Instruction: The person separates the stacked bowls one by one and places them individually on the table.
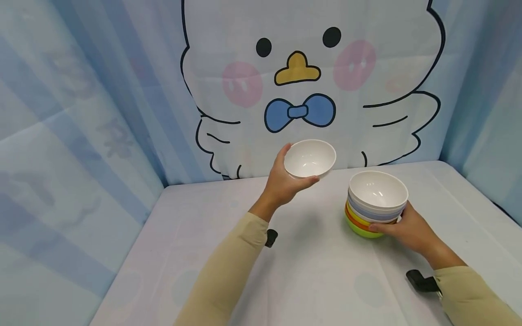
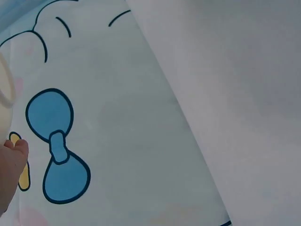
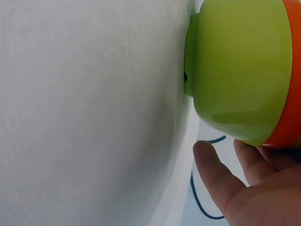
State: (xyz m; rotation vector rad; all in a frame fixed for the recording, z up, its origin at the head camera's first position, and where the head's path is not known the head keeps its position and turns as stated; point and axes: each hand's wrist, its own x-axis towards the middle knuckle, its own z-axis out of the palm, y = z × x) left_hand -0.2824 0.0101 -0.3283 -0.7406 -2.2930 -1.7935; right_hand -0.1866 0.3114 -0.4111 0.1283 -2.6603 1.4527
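A white bowl (image 1: 310, 158) is held up off the table, tilted with its inside facing me. My left hand (image 1: 282, 182) grips it at the left and lower rim, thumb below. In the left wrist view only the bowl's pale edge (image 2: 4, 113) and part of the hand show. A stack of nested bowls (image 1: 373, 213) stands on the table at the right, white on top, with blue, yellow and orange ones below. My right hand (image 1: 409, 228) holds the stack's right side, thumb across the front. In the right wrist view, the green bottom bowl (image 3: 242, 70) rests on the cloth.
A pale cloth (image 1: 314, 271) covers the table. Behind it hangs a curtain (image 1: 228, 36) printed with a cartoon bird, and blue striped curtains (image 1: 73, 158) close off the sides. Black wrist camera parts (image 1: 422, 281) show beside the sleeves.
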